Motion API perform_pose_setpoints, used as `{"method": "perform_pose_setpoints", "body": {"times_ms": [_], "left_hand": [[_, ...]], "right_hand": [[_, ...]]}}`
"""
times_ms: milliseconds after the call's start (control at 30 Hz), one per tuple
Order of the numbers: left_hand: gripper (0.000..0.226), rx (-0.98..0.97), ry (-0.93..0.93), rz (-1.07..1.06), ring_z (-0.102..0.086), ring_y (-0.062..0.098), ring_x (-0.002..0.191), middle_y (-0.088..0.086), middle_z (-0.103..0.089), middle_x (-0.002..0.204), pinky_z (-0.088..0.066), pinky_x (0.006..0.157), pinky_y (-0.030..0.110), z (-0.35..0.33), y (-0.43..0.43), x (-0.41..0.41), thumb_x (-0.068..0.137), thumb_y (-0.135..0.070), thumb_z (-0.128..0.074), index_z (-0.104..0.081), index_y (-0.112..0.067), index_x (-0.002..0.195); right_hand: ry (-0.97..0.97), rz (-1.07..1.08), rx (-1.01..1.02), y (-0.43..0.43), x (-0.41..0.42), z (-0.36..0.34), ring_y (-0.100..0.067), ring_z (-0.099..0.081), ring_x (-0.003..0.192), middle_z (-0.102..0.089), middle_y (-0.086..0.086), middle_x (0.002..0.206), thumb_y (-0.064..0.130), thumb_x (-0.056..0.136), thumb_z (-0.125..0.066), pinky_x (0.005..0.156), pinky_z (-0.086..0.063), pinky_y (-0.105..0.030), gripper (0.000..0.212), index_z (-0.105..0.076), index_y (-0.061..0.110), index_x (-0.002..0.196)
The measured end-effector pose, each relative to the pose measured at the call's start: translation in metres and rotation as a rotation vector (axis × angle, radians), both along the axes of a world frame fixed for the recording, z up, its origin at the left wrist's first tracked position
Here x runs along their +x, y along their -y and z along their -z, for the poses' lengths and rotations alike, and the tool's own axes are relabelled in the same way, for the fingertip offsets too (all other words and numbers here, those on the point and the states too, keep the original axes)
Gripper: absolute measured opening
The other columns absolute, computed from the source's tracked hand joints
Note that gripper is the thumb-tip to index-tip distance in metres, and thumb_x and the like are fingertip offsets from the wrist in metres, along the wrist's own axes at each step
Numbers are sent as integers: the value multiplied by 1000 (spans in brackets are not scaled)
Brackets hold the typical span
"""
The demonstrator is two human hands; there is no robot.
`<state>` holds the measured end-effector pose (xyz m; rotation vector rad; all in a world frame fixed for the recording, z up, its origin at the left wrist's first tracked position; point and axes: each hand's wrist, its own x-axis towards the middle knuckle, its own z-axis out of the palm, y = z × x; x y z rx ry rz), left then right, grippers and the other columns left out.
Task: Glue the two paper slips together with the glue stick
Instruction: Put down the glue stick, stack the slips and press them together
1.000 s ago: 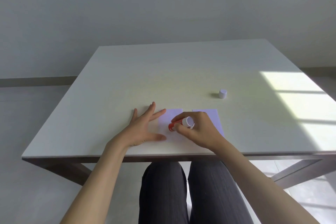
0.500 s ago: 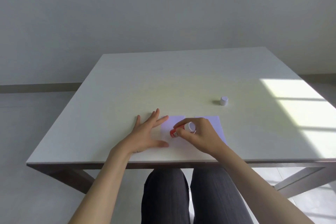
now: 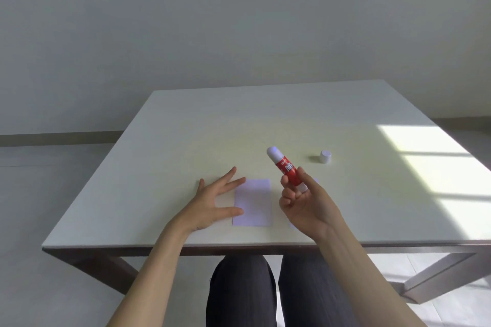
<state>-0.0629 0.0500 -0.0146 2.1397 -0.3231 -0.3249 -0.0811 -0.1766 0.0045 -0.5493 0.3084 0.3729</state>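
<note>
A pale lilac paper slip (image 3: 253, 202) lies flat near the table's front edge. My left hand (image 3: 210, 206) rests open beside it, fingers spread, thumb and forefinger touching its left side. My right hand (image 3: 305, 203) is raised above the table and holds the red glue stick (image 3: 285, 167) by its lower end, white tip pointing up and away. The second slip (image 3: 315, 180) is mostly hidden behind my right hand; only slivers show.
The glue stick's white cap (image 3: 325, 156) stands on the table (image 3: 186, 125) to the right, beyond my right hand. A bright sunlit patch (image 3: 430, 167) covers the table's right side. My knees (image 3: 276, 289) are under the front edge.
My right hand has lifted the glue stick off the left slip and turned it tip-up, moving right. The left hand has stayed beside the slip.
</note>
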Motion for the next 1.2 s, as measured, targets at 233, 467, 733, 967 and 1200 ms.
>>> {"method": "perform_pose_setpoints", "body": {"times_ms": [233,467,733,967,1200], "left_hand": [[26,-401,73,-174,-63,0,105,-12,-73,103,-43,101,28,-31,51,-7,79,-18,-71,-68,-36,98],[9,-497,180,-296,-69,-2,73,-15,-75,70,-46,69,6,-45,67,2,73,-29,-69,-74,-33,67],[22,29,303,-581,-51,0,51,-8,-72,63,-35,52,21,-44,42,62,75,-29,-59,-66,-17,57],[17,55,297,-618,-58,8,63,-7,-69,59,-37,55,24,-23,43,75,76,-25,-62,-67,-16,63],[19,28,303,-621,-58,-6,60,-13,-65,57,-35,52,21,-18,40,74,77,-25,-64,-60,-27,58]], "right_hand": [[15,-71,49,-25,-11,-3,-11,-48,40,-63,-3,62,30,88,-57,42,-43,-19,20,-65,12,82],[155,-85,-454,-25,-20,-9,-16,-46,44,-66,-3,66,35,89,-59,46,-39,-22,26,-64,13,102],[920,-109,-1703,-46,-51,17,-9,-57,77,-59,5,102,41,82,-63,74,-47,-25,37,-64,23,114],[1231,11,-2269,-50,-57,28,-16,-61,72,-65,9,87,78,50,-57,73,-51,-25,73,-69,23,97],[1201,-80,-2434,-51,-64,31,-17,-61,67,-62,9,71,52,48,-74,86,-43,-33,36,-68,23,68]]}}
